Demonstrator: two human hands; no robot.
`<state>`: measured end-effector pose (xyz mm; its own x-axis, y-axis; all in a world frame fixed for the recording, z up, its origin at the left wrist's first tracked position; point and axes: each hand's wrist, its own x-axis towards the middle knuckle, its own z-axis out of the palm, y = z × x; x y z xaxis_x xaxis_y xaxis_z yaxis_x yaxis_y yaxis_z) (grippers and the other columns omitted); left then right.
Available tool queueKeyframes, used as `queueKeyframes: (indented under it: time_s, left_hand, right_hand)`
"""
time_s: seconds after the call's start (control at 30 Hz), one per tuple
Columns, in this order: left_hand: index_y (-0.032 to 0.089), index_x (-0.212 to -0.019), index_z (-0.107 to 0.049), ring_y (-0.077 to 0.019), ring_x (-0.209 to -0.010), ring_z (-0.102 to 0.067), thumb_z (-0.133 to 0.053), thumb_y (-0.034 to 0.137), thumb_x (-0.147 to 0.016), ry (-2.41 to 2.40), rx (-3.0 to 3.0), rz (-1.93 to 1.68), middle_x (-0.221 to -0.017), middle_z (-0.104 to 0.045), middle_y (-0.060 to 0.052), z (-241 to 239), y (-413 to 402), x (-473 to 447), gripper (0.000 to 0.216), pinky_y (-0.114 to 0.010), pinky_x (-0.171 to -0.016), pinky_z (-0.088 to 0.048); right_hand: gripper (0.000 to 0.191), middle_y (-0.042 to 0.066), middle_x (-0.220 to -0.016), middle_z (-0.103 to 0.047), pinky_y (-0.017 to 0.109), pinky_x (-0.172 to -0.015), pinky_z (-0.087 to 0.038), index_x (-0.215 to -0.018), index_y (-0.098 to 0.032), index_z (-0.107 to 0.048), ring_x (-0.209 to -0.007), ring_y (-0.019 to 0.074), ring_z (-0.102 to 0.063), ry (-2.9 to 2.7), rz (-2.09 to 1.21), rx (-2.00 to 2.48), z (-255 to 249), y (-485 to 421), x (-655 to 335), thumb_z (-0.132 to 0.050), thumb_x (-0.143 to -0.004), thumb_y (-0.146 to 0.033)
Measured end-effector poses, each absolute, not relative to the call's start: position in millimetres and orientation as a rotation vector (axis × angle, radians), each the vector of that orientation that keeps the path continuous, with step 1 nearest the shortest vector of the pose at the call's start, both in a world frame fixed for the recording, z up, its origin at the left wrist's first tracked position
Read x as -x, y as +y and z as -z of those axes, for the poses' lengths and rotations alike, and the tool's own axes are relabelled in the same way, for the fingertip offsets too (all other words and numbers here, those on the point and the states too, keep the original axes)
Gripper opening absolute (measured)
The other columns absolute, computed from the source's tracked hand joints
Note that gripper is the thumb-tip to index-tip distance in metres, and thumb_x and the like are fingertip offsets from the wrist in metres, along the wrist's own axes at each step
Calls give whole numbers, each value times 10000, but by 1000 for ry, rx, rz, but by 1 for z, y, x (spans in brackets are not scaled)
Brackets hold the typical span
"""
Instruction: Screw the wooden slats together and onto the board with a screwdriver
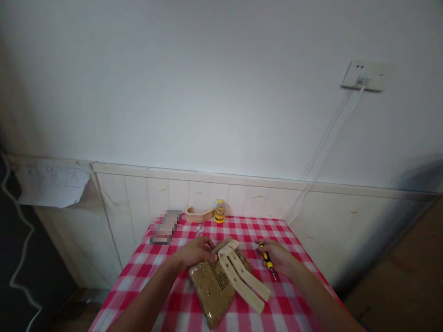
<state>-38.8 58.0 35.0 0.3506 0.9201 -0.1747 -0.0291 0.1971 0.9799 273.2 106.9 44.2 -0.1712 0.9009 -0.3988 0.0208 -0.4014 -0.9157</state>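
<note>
My left hand (198,251) is closed at the upper left edge of a brown, tape-wrapped cardboard slab (212,290) with black printed lines. Across the slab's right side rests a pale wooden piece (238,276) with two long parallel arms and several small holes. Its lower ends stick out past the cardboard, over the tablecloth. Fingers of my right hand (277,256) are wrapped round a yellow and black screwdriver (266,256), whose metal tip points down and toward me. The screwdriver is apart from the wood, to its right.
A red and white checked cloth (138,281) covers the table. At its back stand a yellow-based clear container (219,212) and a hooked wooden piece (199,216). A blurred-out flat object (166,227) lies back left. Behind is a wall with a socket (363,76) and white cable.
</note>
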Motion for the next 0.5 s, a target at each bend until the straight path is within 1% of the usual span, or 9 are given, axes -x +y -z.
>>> queueKeyframes:
  time_s: [0.07, 0.17, 0.23, 0.33, 0.4, 0.5]
  left_hand:
    - [165, -801, -709, -199, -635, -654, -866, 284, -572, 1008, -1229, -802, -737, -738, -38, -37, 62, 40, 302, -293, -629, -461]
    - [165, -839, -780, -210, -636, -656, -837, 285, -577, 1039, -1318, -733, -729, -753, -43, -39, 71, 40, 294, -298, -624, -462]
    - [174, -880, -810, -207, -649, -653, -820, 275, -574, 1071, -1386, -695, -725, -761, -28, -41, 81, 38, 322, -295, -635, -462]
    - [164, -897, -825, -191, -660, -634, -831, 231, -517, 1131, -1498, -654, -712, -762, -4, -41, 99, 32, 385, -282, -652, -448]
    - [147, -900, -825, -187, -682, -634, -822, 232, -513, 1162, -1558, -649, -736, -770, -7, -40, 109, 27, 397, -279, -672, -452]
    - [130, -906, -821, -192, -715, -647, -780, 271, -579, 1192, -1629, -651, -789, -786, -27, -37, 116, 19, 358, -274, -677, -466]
  right_hand:
    - [225, -42, -572, -567, 187, -384, -357, -885, -174, -636, -406, 94, -493, -1134, -1631, 1453, -45, 107, -275, -606, -689, -68]
    - [289, -24, -623, -609, 198, -403, -396, -968, -179, -620, -427, 104, -537, -1196, -1607, 1499, -48, 106, -277, -591, -700, -73]
    - [327, -16, -661, -631, 213, -421, -433, -1016, -182, -603, -438, 113, -568, -1242, -1595, 1530, -50, 104, -277, -594, -704, -85]
    - [368, -18, -692, -652, 226, -432, -460, -1060, -193, -585, -427, 115, -586, -1319, -1562, 1579, -51, 102, -273, -598, -704, -98]
    - [339, -28, -669, -647, 213, -425, -445, -1052, -200, -588, -411, 109, -579, -1381, -1532, 1598, -50, 101, -268, -590, -724, -115]
    - [252, -33, -635, -643, 190, -404, -401, -1020, -199, -611, -401, 98, -562, -1492, -1496, 1585, -49, 100, -259, -561, -777, -159]
